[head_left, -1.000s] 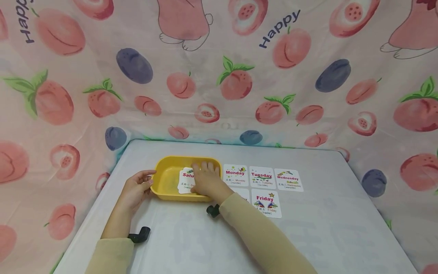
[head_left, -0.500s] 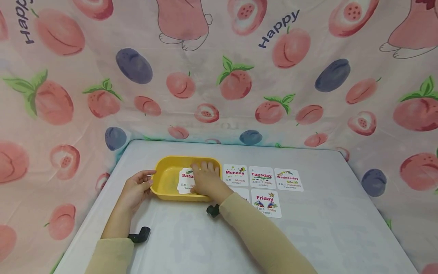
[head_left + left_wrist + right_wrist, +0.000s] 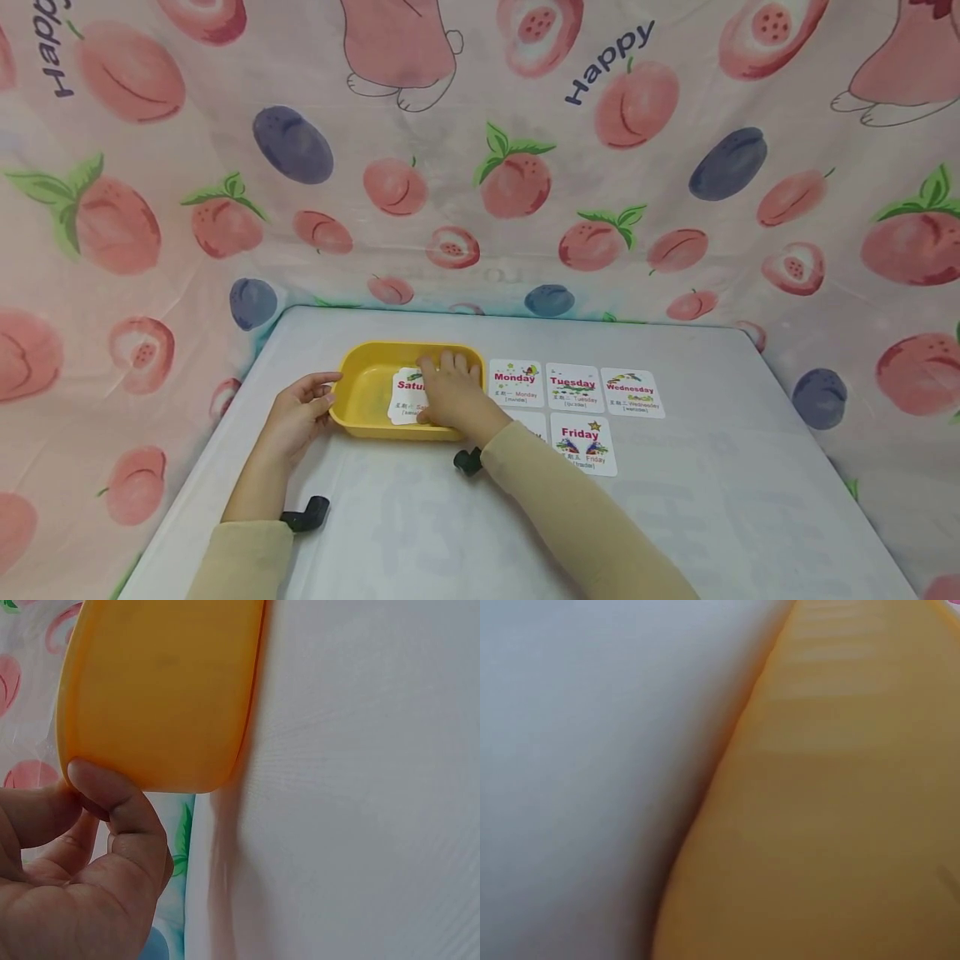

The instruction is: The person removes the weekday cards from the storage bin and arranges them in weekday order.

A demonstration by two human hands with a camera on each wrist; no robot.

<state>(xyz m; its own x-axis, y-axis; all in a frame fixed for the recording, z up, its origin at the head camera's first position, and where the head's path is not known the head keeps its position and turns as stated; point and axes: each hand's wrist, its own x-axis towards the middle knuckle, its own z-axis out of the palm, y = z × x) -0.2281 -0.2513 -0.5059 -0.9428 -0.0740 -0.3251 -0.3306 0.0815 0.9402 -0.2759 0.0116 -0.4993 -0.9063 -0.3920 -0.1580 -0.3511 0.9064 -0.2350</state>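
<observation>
A yellow plastic tray (image 3: 356, 354) sits on the white table. My left hand (image 3: 296, 421) pinches its left end between thumb and fingers, and the left wrist view shows the thumb (image 3: 101, 784) pressed on the yellow wall (image 3: 161, 697). Inside the tray lies a small stack of white cards, topped by the "Saturday" card (image 3: 405, 398). My right hand (image 3: 456, 402) reaches over the right side of the tray and covers part of that card, thumb at its near edge. The undersides of the right fingers are hidden, so I cannot tell whether they grip it. The right wrist view shows only tray and table.
Right of the tray lie the Monday (image 3: 516, 383), Tuesday (image 3: 575, 389) and Wednesday (image 3: 633, 393) cards in a row. Below them are the Friday card (image 3: 583, 446) and another card (image 3: 531, 423) partly covered by my right arm. A peach-print cloth (image 3: 480, 275) hangs behind the table (image 3: 750, 467).
</observation>
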